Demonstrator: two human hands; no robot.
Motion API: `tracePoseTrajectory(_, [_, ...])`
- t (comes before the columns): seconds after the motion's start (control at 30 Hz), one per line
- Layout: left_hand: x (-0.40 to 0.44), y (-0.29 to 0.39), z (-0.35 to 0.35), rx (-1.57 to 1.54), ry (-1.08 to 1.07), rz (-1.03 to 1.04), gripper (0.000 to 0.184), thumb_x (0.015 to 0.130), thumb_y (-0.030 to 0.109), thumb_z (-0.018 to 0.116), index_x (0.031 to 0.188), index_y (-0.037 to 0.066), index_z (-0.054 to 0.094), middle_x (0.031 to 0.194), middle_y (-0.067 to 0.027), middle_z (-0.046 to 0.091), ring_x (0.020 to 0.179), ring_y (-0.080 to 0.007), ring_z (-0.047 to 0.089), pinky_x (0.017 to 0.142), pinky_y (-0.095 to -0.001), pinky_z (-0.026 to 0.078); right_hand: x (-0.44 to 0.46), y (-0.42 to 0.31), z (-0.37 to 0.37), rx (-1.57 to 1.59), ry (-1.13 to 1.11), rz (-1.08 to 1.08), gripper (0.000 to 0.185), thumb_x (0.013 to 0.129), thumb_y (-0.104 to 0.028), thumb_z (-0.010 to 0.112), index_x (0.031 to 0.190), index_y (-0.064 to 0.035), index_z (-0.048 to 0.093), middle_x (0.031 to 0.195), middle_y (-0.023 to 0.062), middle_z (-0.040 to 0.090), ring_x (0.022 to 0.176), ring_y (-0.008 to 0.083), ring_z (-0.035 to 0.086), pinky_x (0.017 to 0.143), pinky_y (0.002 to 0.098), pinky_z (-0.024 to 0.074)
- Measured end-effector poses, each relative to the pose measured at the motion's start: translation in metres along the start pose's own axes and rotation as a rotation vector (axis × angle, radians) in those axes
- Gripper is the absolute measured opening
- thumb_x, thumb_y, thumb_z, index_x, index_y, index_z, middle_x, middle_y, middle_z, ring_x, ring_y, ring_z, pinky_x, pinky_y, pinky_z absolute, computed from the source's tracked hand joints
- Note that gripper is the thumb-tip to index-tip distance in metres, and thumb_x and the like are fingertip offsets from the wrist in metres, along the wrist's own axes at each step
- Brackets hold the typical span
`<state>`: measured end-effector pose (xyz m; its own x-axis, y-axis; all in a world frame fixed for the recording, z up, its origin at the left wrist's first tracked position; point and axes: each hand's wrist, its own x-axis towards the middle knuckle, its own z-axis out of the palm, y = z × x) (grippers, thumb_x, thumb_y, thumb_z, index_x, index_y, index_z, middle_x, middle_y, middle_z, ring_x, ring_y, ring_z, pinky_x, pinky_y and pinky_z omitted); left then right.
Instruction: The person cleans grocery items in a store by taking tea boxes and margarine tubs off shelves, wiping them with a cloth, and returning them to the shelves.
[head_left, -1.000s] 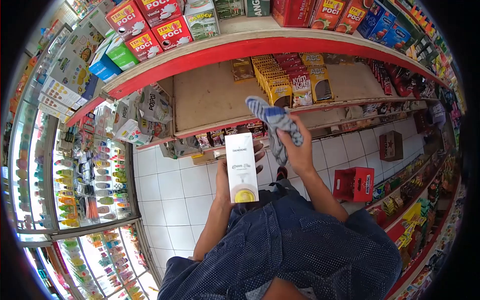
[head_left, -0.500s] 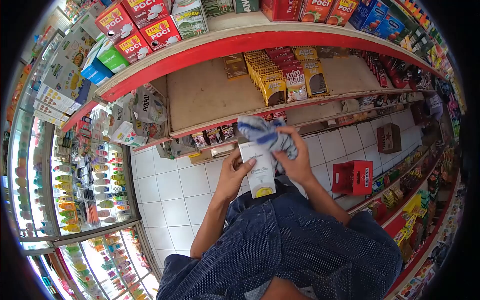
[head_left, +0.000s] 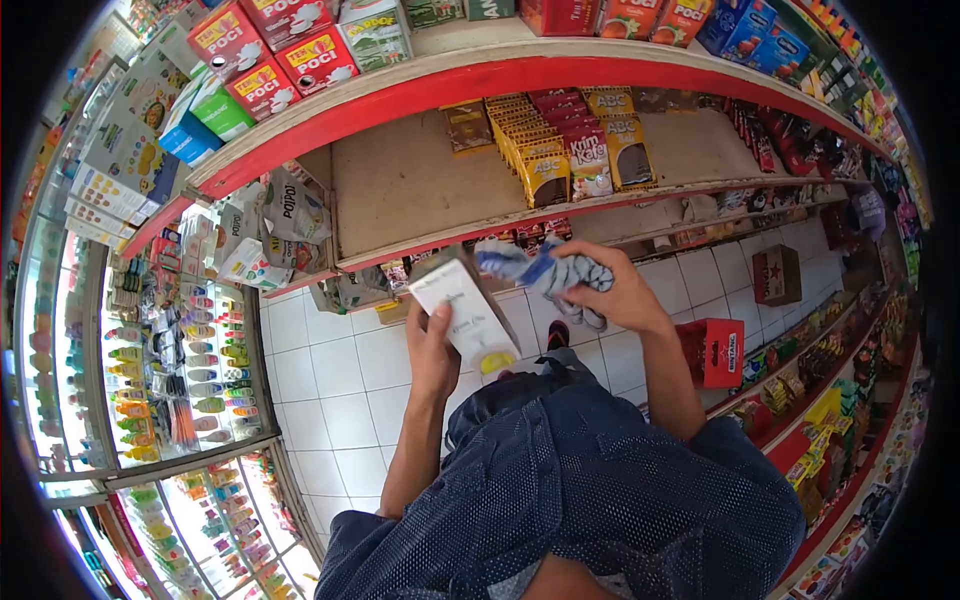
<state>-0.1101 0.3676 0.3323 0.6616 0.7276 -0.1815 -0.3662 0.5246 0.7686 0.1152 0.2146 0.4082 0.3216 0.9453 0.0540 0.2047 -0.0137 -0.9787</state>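
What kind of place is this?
It's probably a small grocery shop. Red tea boxes stand on a shelf with a red edge, yellow ABC packets sit in rows beneath, and lots of colourful bottles fill a cabinet.

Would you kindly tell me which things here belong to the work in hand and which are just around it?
In hand:
white box, in the left hand
striped cloth, in the right hand

Just around:
Teh Poci boxes
ABC sachets, on a shelf
red Bintang carton, on the floor
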Motion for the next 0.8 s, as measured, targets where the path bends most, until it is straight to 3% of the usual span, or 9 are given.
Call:
tracePoseTrajectory(0.03, [0.001,0.003,0.008,-0.014,0.026,0.080,0.048,0.098,0.021,0.061,0.138,0.001,0.043,0.128,-0.0126,0.058,0.116,-0.0226,0.060,0.102,-0.0407,0.049,0.001,0.012,0.011,-0.004,-0.012,-0.006,0.041,0.083,-0.006,0.074,0.122,-0.0039,0.062,0.114,0.0058,0.069,0.104,0.0196,0.066,0.093,0.0341,0.0518])
tracePoseTrajectory(0.1, [0.001,0.000,0.023,-0.034,0.055,0.170,0.050,0.100,0.027,0.058,0.140,0.003,0.040,0.130,-0.0139,0.057,0.118,-0.0240,0.059,0.104,-0.0424,0.048,0.002,0.036,0.044,0.642,0.336,0.286,0.041,0.092,-0.012,0.070,0.130,-0.0028,0.056,0.119,0.0057,0.068,0.108,0.0158,0.064,0.093,0.0330,0.0532])
tracePoseTrajectory(0.13, [0.002,-0.003,0.028,-0.002,0.079,0.209,0.051,0.100,0.025,0.059,0.141,0.004,0.039,0.131,-0.0137,0.055,0.121,-0.0232,0.056,0.105,-0.0414,0.045,-0.001,0.042,0.058,0.637,0.328,0.281,0.041,0.092,-0.012,0.070,0.130,-0.0028,0.056,0.119,0.0057,0.068,0.108,0.0158,0.064,0.093,0.0330,0.0532])
tracePoseTrajectory(0.2, [0.006,-0.006,0.032,0.029,0.098,0.255,0.052,0.099,0.023,0.060,0.143,0.004,0.038,0.133,-0.0134,0.054,0.125,-0.0225,0.053,0.107,-0.0403,0.043,-0.008,0.052,0.079,1.076,0.190,0.453,0.042,0.096,-0.016,0.068,0.135,-0.0055,0.052,0.122,0.0081,0.066,0.110,0.0179,0.065,0.094,0.0344,0.0546])
tracePoseTrajectory(0.33, [0.016,0.001,0.036,0.256,0.066,0.363,0.062,0.090,0.006,0.072,0.141,0.001,0.037,0.131,-0.0125,0.053,0.124,-0.0197,0.050,0.106,-0.0351,0.040,-0.014,0.064,0.077,1.137,0.291,0.511,0.036,0.097,-0.018,0.066,0.130,-0.0062,0.057,0.121,0.0107,0.068,0.112,0.0226,0.067,0.096,0.0386,0.0555])
tracePoseTrajectory(0.43, [0.027,0.033,0.044,0.407,-0.131,0.417,0.065,0.082,-0.002,0.077,0.136,0.001,0.040,0.127,-0.0106,0.054,0.121,-0.0196,0.053,0.105,-0.0347,0.042,-0.017,0.062,0.048,1.199,0.328,0.465,0.039,0.094,-0.020,0.070,0.128,-0.0037,0.059,0.117,0.0113,0.070,0.104,0.0224,0.070,0.093,0.0377,0.0575])
tracePoseTrajectory(0.53, [0.040,0.085,0.079,0.494,-0.257,0.515,0.064,0.082,-0.004,0.076,0.134,0.001,0.040,0.125,-0.0112,0.053,0.119,-0.0198,0.055,0.104,-0.0347,0.045,-0.017,0.047,0.025,1.042,0.375,0.359,0.039,0.094,-0.020,0.070,0.127,-0.0040,0.059,0.118,0.0110,0.070,0.105,0.0221,0.070,0.093,0.0369,0.0574])
tracePoseTrajectory(0.6, [0.048,0.123,0.107,0.675,-0.323,0.706,0.065,0.082,-0.004,0.075,0.135,0.003,0.038,0.127,-0.0128,0.052,0.120,-0.0200,0.055,0.104,-0.0356,0.047,-0.016,0.051,0.017,1.047,0.383,0.315,0.042,0.094,-0.013,0.069,0.132,-0.0024,0.055,0.120,0.0115,0.069,0.108,0.0231,0.069,0.094,0.0375,0.0567])
tracePoseTrajectory(0.8, [0.084,0.213,0.199,0.597,-0.497,0.887,0.072,0.083,-0.002,0.075,0.139,0.010,0.033,0.128,-0.0144,0.051,0.119,-0.0245,0.057,0.093,-0.0365,0.056,-0.026,0.083,0.024,1.020,0.461,0.264,0.039,0.093,-0.008,0.068,0.131,-0.0034,0.058,0.123,0.0090,0.068,0.111,0.0211,0.066,0.095,0.0361,0.0544])
